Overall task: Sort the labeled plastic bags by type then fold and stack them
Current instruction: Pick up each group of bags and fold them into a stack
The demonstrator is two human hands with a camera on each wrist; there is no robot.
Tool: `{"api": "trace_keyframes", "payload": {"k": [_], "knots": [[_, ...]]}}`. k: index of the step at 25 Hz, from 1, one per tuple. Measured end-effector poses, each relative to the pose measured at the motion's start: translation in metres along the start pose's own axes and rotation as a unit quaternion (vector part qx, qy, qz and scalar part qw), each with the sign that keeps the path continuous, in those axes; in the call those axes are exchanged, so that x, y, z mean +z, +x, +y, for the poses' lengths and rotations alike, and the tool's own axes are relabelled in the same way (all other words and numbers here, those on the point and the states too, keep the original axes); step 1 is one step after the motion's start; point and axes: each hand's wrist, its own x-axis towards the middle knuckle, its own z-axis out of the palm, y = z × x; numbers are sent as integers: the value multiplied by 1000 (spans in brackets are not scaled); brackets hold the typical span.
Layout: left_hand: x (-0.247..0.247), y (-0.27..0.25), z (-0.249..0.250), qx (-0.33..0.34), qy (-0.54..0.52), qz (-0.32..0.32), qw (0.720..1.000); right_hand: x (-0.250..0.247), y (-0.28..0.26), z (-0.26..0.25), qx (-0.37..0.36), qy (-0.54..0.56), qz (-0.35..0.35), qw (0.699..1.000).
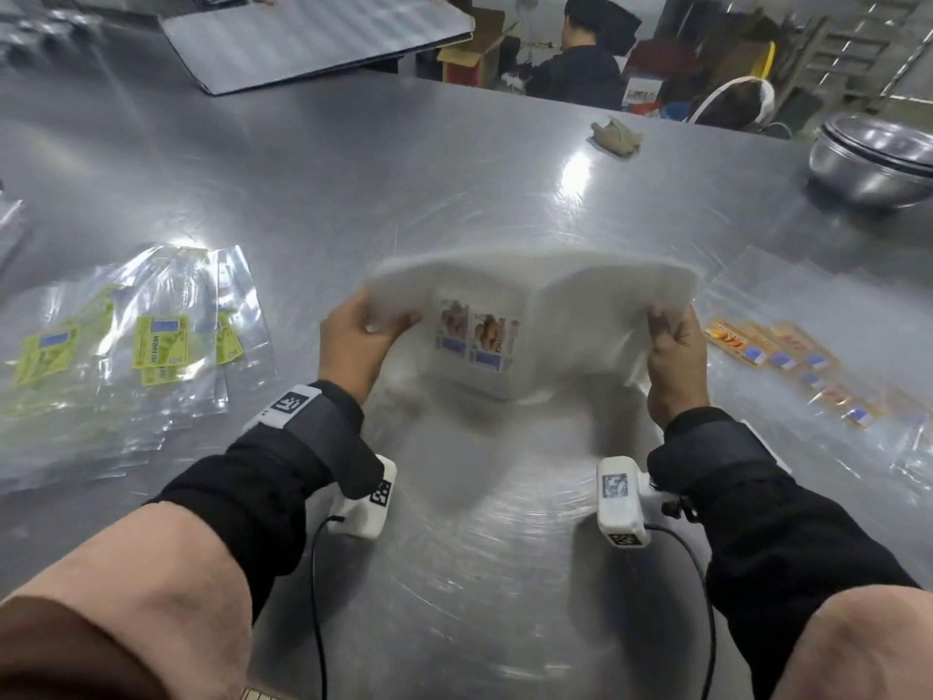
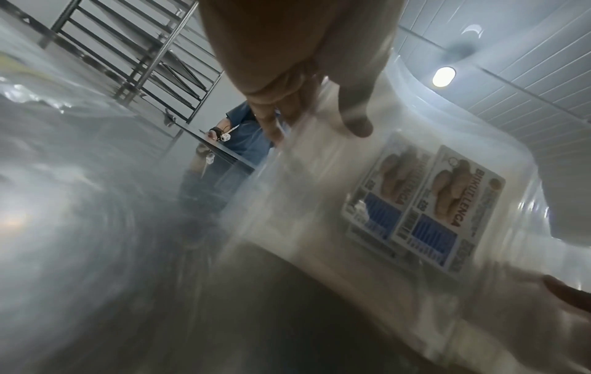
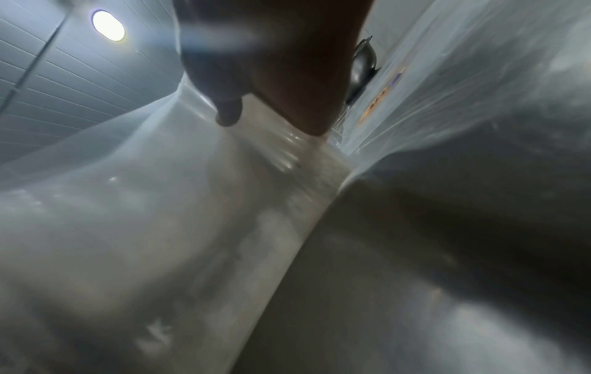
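Note:
A bundle of clear plastic bags with brown biscuit labels (image 1: 530, 315) hangs above the steel table (image 1: 454, 548), bent in the middle and blurred. My left hand (image 1: 376, 323) pinches its left edge and my right hand (image 1: 666, 330) pinches its right edge. In the left wrist view the fingers (image 2: 351, 111) lie on the bundle beside its labels (image 2: 425, 202). The right wrist view shows fingers (image 3: 303, 106) gripping the bundle (image 3: 160, 215). Green-labelled bags (image 1: 141, 346) lie spread at the left. Orange-labelled bags (image 1: 792, 366) lie in a row at the right.
Stacked steel bowls (image 1: 873, 159) stand at the far right. A crumpled rag (image 1: 616, 136) lies near the table's far edge. Another person's hands hold a large grey board (image 1: 313, 37) at the far left. A seated person (image 1: 580, 68) is beyond the table.

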Motion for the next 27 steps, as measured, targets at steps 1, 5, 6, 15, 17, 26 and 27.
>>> {"api": "trace_keyframes", "payload": {"k": [1, 5, 6, 15, 17, 26, 27], "knots": [[-3, 2, 0, 10, -23, -11, 1000, -1, -1, -2, 9, 7, -7, 1000], [-6, 5, -9, 18, -16, -96, 995, -3, -8, -5, 40, 28, -45, 998], [-5, 5, -9, 3, -14, -114, 993, -3, -9, -5, 43, 24, -54, 997], [-7, 1, -12, -8, 17, -145, 989, -11, -5, -3, 41, 32, -53, 997], [-13, 4, -16, -23, 48, -152, 987, -10, -4, -4, 36, 19, -63, 997], [-12, 8, -9, -8, -46, -134, 990, -11, 2, -3, 15, -10, -50, 999], [-10, 7, -10, -11, -42, -132, 990, -11, 2, -3, 14, -6, -48, 999]]}}
